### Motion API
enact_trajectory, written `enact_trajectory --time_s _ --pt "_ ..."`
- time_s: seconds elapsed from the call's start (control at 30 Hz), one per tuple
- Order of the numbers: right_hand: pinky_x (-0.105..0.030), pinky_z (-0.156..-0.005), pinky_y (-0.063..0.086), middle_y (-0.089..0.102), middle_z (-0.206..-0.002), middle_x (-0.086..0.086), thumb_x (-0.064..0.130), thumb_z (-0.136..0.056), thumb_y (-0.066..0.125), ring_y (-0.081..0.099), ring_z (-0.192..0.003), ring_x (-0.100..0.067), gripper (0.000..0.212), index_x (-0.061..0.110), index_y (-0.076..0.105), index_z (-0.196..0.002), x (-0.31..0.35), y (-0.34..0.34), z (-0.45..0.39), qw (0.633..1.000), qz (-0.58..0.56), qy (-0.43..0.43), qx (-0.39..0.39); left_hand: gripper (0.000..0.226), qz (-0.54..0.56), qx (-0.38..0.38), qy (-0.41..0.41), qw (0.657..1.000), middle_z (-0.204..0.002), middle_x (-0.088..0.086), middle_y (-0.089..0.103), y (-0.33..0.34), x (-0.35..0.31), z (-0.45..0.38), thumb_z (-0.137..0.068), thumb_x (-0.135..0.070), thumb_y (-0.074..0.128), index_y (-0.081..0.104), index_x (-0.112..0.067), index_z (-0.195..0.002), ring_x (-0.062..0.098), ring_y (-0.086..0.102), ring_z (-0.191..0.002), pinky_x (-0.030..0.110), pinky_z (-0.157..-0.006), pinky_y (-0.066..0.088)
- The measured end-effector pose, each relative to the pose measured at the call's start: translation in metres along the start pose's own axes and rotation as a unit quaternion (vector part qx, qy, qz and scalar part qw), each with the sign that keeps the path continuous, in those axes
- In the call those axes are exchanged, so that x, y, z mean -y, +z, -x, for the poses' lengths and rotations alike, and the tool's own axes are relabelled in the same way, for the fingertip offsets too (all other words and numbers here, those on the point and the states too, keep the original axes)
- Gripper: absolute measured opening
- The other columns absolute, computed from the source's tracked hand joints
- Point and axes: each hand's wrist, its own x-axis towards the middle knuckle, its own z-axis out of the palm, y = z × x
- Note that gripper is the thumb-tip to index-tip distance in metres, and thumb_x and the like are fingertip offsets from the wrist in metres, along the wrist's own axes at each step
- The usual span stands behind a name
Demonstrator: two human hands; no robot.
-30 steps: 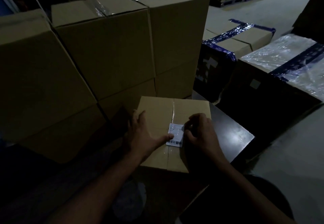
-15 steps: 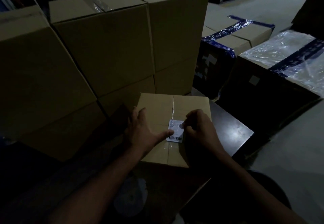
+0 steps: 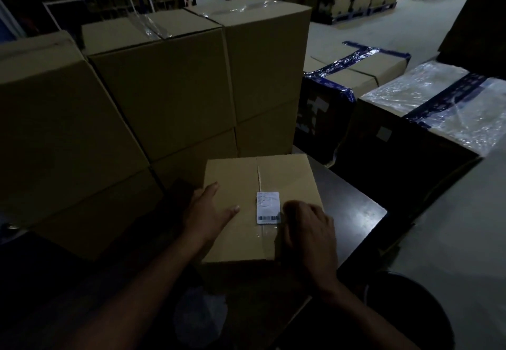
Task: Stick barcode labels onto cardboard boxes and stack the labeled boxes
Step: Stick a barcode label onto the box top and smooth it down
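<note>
Dim warehouse floor, pallets of cartons far back, a dark low platform (image 3: 353,207) in the foreground. On that platform, a small cardboard box (image 3: 287,174), top flaps closed along a taped seam. On the box top, just right of the seam and toward the near edge, a white barcode label (image 3: 268,207), lying flat with all four edges down as far as the poor light allows. Labeling of this box: done, by the look of it.

Left hand (image 3: 208,212) flat on the box top near its left edge, fingers straight and spread, thumb toward the label but apart from it; holding nothing, only resting or steadying. Right hand (image 3: 309,229) over the box's near right corner, knuckles up, fingers bent downward just beside the label's right edge; fingertips hidden under the hand, so no telling whether curled round the box edge or merely pressing.

Behind and to the left, a wall of larger stacked boxes (image 3: 169,86); to the right, cartons bound in blue tape (image 3: 356,62) and one under clear plastic wrap (image 3: 427,94).

Still left, judging from the layout: lifting this box onto a stack, then further boxes. Count of boxes already labeled: not readable from here.
</note>
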Motion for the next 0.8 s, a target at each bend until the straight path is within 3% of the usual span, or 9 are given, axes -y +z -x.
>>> enact_trajectory --time_s 0.17,0.33,0.43,0.57,0.63,0.67,0.73,0.8 --pt "-0.024 -0.078 0.035 0.061 -0.099 0.019 0.049 -0.088 0.048 0.055 -0.093 -0.004 0.02 0.037 0.058 -0.101 -0.032 -0.019 -0.042 0.996 -0.034 -0.044 0.063 0.079 -0.024 -0.001 -0.007 1.0 -0.136 0.007 0.037 -0.001 0.004 0.04 -0.079 -0.055 0.076 0.042 -0.028 -0.146 0.027 0.05 -0.121 0.028 -0.092 0.038" --pt "-0.04 -0.084 0.05 0.067 -0.097 0.009 0.028 -0.085 0.068 0.06 -0.095 -0.016 0.017 0.027 0.063 -0.101 -0.031 -0.016 -0.066 0.998 -0.048 0.02 0.041 0.049 -0.025 -0.071 0.099 0.992 -0.103 -0.005 0.039 0.012 0.013 0.072 -0.072 -0.057 0.08 0.063 -0.029 -0.109 0.014 0.045 -0.093 0.024 -0.069 0.034" --pt "-0.036 -0.084 0.042 0.063 -0.093 0.011 0.035 -0.084 0.066 0.054 -0.093 -0.012 0.018 0.03 0.06 -0.1 -0.017 -0.004 -0.061 0.996 -0.062 0.058 0.001 0.039 -0.103 -0.155 0.167 0.968 -0.086 -0.004 0.05 0.019 0.017 0.067 -0.072 -0.067 0.069 0.064 -0.03 -0.083 0.021 0.05 -0.086 0.035 -0.071 0.042" --pt "-0.029 -0.078 0.025 0.058 -0.093 0.013 0.032 -0.084 0.063 0.044 -0.092 -0.01 0.018 0.029 0.056 -0.1 -0.005 0.002 -0.05 0.996 -0.062 0.054 -0.021 0.046 -0.121 -0.159 0.166 0.966 -0.084 -0.004 0.054 0.014 0.008 0.028 -0.073 -0.076 0.054 0.052 -0.03 -0.065 0.024 0.052 -0.093 0.042 -0.082 0.043" --pt "-0.028 -0.077 0.024 0.059 -0.095 0.012 0.03 -0.083 0.064 0.044 -0.092 -0.01 0.019 0.029 0.055 -0.101 -0.005 0.003 -0.049 0.997 -0.062 0.043 -0.014 0.054 -0.132 -0.13 0.181 0.966 -0.099 -0.001 0.056 0.015 -0.003 0.006 -0.068 -0.083 0.05 0.061 -0.032 -0.081 0.024 0.05 -0.105 0.044 -0.091 0.041" --pt "-0.027 -0.077 0.025 0.059 -0.095 0.011 0.03 -0.083 0.064 0.044 -0.092 -0.01 0.02 0.028 0.056 -0.101 -0.006 0.003 -0.049 0.997 -0.066 0.042 -0.014 0.072 -0.143 -0.097 0.184 0.968 -0.115 0.001 0.055 0.017 -0.01 -0.003 -0.066 -0.089 0.042 0.064 -0.031 -0.101 0.025 0.048 -0.116 0.045 -0.099 0.037" --pt "-0.027 -0.078 0.028 0.059 -0.094 0.012 0.031 -0.082 0.066 0.046 -0.092 -0.01 0.022 0.028 0.056 -0.101 -0.008 0.004 -0.051 0.996 -0.074 0.046 -0.009 0.113 -0.182 -0.029 0.175 0.967 -0.153 0.003 0.036 0.026 -0.021 -0.018 -0.062 -0.1 0.022 0.043 -0.027 -0.145 0.024 0.026 -0.145 0.048 -0.119 0.017" --pt "-0.029 -0.08 0.038 0.06 -0.093 0.011 0.03 -0.082 0.069 0.052 -0.09 -0.01 0.023 0.027 0.058 -0.101 -0.011 0.003 -0.055 0.995 -0.088 0.054 0.002 0.127 -0.228 -0.012 0.176 0.958 -0.167 0.001 0.012 0.033 -0.025 -0.027 -0.058 -0.105 0.006 0.02 -0.027 -0.157 0.021 0.004 -0.154 0.052 -0.123 0.0"
